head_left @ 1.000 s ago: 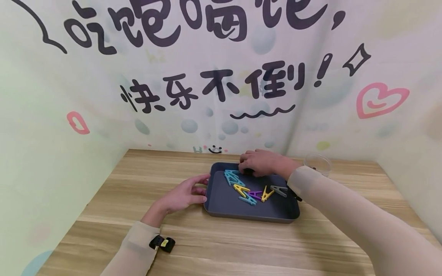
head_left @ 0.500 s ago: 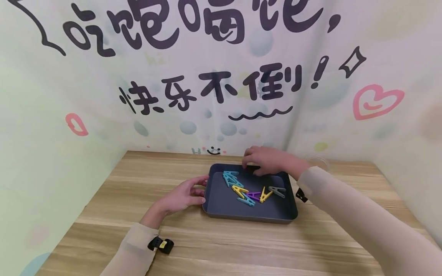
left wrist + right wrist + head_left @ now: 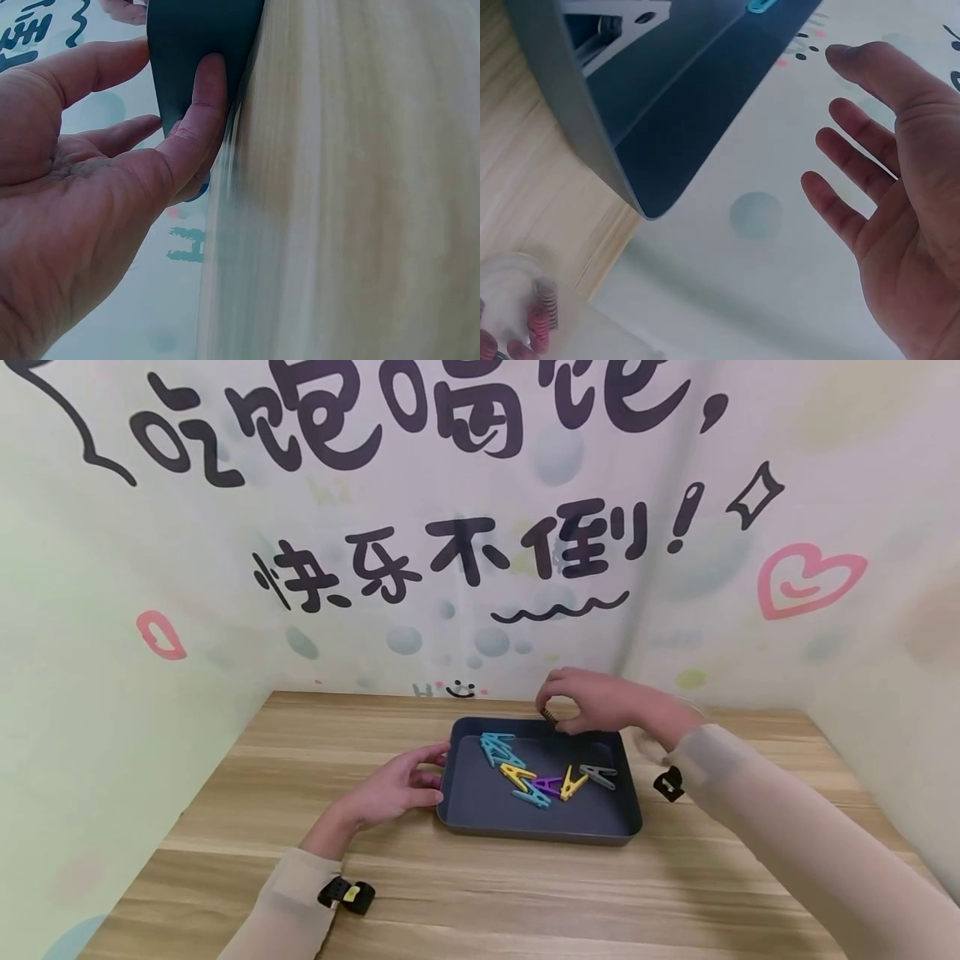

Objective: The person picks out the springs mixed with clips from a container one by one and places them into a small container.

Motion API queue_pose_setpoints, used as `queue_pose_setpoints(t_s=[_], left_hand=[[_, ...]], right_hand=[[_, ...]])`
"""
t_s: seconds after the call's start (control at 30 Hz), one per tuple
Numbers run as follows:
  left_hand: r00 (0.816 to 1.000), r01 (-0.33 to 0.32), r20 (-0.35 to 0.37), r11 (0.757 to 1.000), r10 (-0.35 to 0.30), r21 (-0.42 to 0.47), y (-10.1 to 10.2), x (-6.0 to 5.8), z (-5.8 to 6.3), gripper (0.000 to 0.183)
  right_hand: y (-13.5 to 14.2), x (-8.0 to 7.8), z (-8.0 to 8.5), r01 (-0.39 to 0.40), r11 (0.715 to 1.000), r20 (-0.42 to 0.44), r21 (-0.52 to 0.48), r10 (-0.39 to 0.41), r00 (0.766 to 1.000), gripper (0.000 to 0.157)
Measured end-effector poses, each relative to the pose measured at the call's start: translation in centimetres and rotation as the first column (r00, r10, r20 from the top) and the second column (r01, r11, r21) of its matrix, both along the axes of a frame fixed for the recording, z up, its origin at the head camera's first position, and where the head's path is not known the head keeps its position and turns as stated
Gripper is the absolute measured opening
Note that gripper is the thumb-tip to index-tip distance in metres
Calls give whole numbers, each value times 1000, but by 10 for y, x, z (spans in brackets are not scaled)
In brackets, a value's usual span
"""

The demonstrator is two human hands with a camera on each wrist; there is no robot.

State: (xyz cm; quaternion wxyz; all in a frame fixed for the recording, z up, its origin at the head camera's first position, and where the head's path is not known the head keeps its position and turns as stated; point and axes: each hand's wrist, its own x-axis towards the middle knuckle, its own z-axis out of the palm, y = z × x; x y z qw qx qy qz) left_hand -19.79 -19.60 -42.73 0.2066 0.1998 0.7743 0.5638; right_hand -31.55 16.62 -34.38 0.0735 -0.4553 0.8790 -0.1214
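Note:
A dark grey tray (image 3: pixel 480 814) holds several clothespins: blue ones (image 3: pixel 495 747), a yellow one (image 3: pixel 517 776), a purple one (image 3: pixel 547 786), another yellow one (image 3: pixel 573 783) and a grey one (image 3: pixel 598 776). My left hand (image 3: pixel 393 787) rests against the tray's left side, thumb and fingers spread and touching the wall. Above the tray's back rim, my right hand (image 3: pixel 603 697) pinches a small dark ribbed coil, like a spring (image 3: pixel 549 717), between thumb and finger. In the right wrist view that coil is hidden; the other fingers are spread.
Behind the right wrist, partly hidden, stands a clear round container (image 3: pixel 514 300) with several red and dark coils in it. A printed cloth wall (image 3: pixel 360 643) rises close behind the wooden table (image 3: pixel 420 902).
My right hand has risen from inside the tray's back edge and moved slightly right, bringing the dark coil into sight. My left hand stays against the tray; the clothespins lie as before.

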Motion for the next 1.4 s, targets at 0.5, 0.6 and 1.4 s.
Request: queue_pose_setpoints(t_s=[0.5, 0.6, 1.4], left_hand=[[1000, -17, 9, 1000, 17, -8, 0, 0, 0, 73], [1000, -19, 3, 1000, 19, -16, 0, 0, 0, 73], [1000, 6, 24, 1000, -7, 27, 0, 1, 1, 73]], right_hand=[[31, 14, 12, 61, 992, 33, -110, -58, 998, 30], [39, 16, 14, 76, 989, 26, -127, -73, 997, 30], [107, 28, 14, 217, 952, 3, -217, -222, 975, 31]])
